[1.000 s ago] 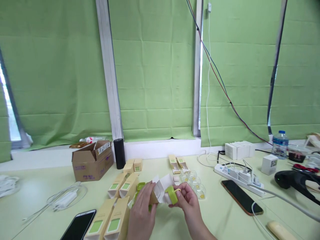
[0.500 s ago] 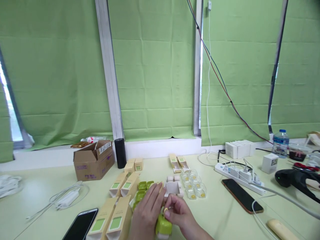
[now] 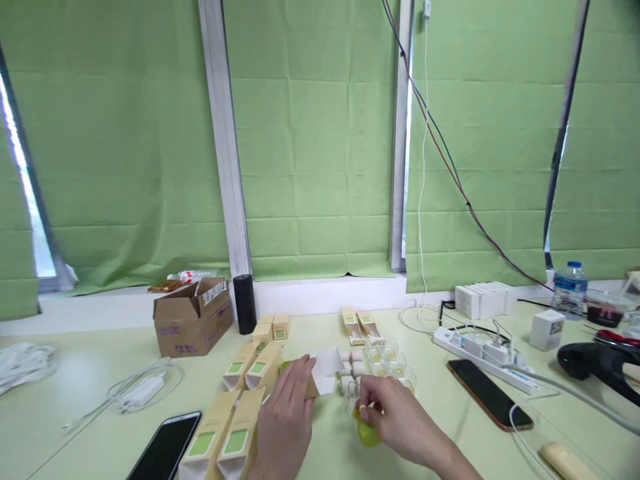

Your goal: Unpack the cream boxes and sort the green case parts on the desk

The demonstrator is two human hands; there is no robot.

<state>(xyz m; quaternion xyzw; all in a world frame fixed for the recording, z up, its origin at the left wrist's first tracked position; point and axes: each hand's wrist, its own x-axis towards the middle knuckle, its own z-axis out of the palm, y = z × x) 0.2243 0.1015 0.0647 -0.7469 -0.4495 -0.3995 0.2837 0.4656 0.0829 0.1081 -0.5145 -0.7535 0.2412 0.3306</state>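
Note:
My left hand [image 3: 287,413] is closed around a small cardboard box [image 3: 327,373], whose white flaps stand open. My right hand [image 3: 393,420] pinches a small green plastic container [image 3: 369,435] from above by its top, over the table to the right of that box. Beside my right fingers are several clear plastic cups [image 3: 393,363] with yellow spots and small pale cylinders [image 3: 353,363]. Upright beige boxes [image 3: 240,437] with green labels stand left of my left hand. Other green containers are mostly hidden behind the left hand.
A brown carton [image 3: 193,320] and a black cylinder [image 3: 245,303] stand at the back left. Phones [image 3: 165,447] lie on either side. To the right are a white power strip [image 3: 485,357], cables and a black device [image 3: 600,367].
My right hand has moved right, carrying the green container away from my left hand. The small box in my left hand has tipped, and its open flaps now face away from me.

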